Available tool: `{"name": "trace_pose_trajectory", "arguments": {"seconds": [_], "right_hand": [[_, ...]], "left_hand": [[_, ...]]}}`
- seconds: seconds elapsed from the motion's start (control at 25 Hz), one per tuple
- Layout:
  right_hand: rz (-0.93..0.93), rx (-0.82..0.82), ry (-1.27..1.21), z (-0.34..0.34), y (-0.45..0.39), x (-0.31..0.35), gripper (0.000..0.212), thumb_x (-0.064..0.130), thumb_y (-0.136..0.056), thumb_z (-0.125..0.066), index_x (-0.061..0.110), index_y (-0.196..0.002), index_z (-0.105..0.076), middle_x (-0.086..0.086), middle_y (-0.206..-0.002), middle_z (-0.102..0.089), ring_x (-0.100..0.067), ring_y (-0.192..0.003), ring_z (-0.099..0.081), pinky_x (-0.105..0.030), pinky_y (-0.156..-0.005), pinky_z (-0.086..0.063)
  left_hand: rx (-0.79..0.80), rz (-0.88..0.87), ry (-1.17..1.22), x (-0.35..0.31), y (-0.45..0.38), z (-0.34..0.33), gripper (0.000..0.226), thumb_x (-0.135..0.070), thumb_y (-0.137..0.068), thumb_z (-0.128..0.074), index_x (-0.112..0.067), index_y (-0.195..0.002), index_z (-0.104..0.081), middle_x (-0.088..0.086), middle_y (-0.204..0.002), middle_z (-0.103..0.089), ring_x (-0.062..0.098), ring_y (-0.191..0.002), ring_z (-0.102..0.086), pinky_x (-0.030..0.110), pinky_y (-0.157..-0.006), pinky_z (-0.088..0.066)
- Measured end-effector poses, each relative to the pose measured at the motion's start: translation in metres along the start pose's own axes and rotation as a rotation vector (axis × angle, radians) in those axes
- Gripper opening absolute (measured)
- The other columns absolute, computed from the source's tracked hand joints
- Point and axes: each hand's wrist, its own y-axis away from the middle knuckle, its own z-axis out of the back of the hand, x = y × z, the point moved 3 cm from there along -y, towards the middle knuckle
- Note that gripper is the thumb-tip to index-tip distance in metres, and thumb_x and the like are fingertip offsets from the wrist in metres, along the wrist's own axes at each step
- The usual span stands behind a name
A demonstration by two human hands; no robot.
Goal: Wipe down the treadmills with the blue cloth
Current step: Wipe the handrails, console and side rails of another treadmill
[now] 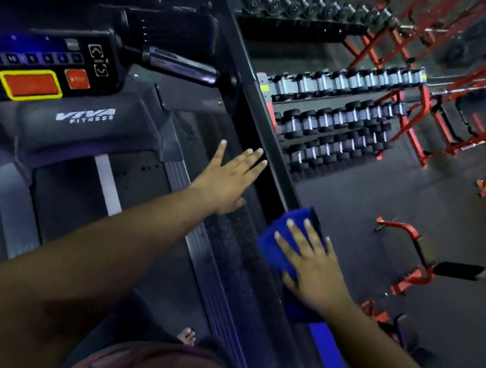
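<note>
I stand on a black treadmill (128, 185) with a lit console (31, 70) at the upper left. Its right handrail (264, 117) runs diagonally from the top centre to the bottom right. My right hand (314, 270) lies flat with spread fingers on the folded blue cloth (284, 237), pressing it onto the rail. My left hand (230, 175) is stretched out open, fingers apart, over the inner side of the same rail, a little further along than the cloth, holding nothing.
Racks of dumbbells (340, 113) stand right of the rail. Red benches and frames (406, 265) fill the dark gym floor at the right. My bare toes (187, 334) show on the treadmill deck below.
</note>
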Motion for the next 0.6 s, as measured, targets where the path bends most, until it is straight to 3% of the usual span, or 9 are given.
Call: {"name": "trace_pose_trajectory", "arguments": {"seconds": [0.08, 0.16, 0.36, 0.6], "right_hand": [[-0.110, -0.054, -0.172, 0.009, -0.021, -0.006, 0.087, 0.044, -0.083, -0.058, 0.041, -0.155, -0.010, 0.005, -0.167, 0.006, -0.027, -0.153, 0.004, -0.056, -0.103, -0.044], [-0.202, -0.093, -0.213, 0.002, -0.007, -0.005, 0.087, 0.040, -0.084, -0.060, 0.043, -0.155, -0.008, 0.004, -0.167, 0.004, -0.029, -0.153, -0.003, -0.047, -0.093, -0.051], [-0.273, -0.151, -0.345, -0.044, 0.106, 0.008, 0.082, 0.039, -0.090, -0.056, 0.040, -0.156, -0.007, -0.002, -0.167, -0.004, -0.032, -0.149, -0.018, -0.049, -0.094, -0.052], [-0.330, -0.127, -0.472, -0.012, 0.011, -0.015, 0.076, 0.051, -0.097, -0.044, 0.038, -0.155, 0.002, -0.008, -0.165, -0.006, -0.034, -0.144, -0.027, -0.054, -0.101, -0.046]], "left_hand": [[0.024, 0.062, 0.055, -0.039, 0.013, -0.008, 0.098, -0.042, -0.093, -0.060, -0.020, -0.157, 0.009, 0.002, -0.166, 0.017, 0.017, -0.153, 0.008, 0.066, -0.116, 0.009], [0.044, 0.106, 0.116, -0.080, 0.025, -0.012, 0.097, -0.044, -0.092, -0.059, -0.021, -0.158, 0.009, 0.000, -0.166, 0.016, 0.015, -0.153, 0.008, 0.065, -0.117, 0.008], [0.057, 0.109, 0.099, -0.143, 0.051, -0.020, 0.092, -0.045, -0.094, -0.057, -0.023, -0.158, 0.006, -0.002, -0.166, 0.015, 0.014, -0.153, 0.007, 0.065, -0.117, 0.009], [0.005, 0.257, 0.223, -0.145, 0.056, -0.026, 0.077, -0.025, -0.097, -0.045, -0.021, -0.158, 0.002, -0.002, -0.167, 0.007, 0.014, -0.153, 0.002, 0.063, -0.119, 0.005]]}}
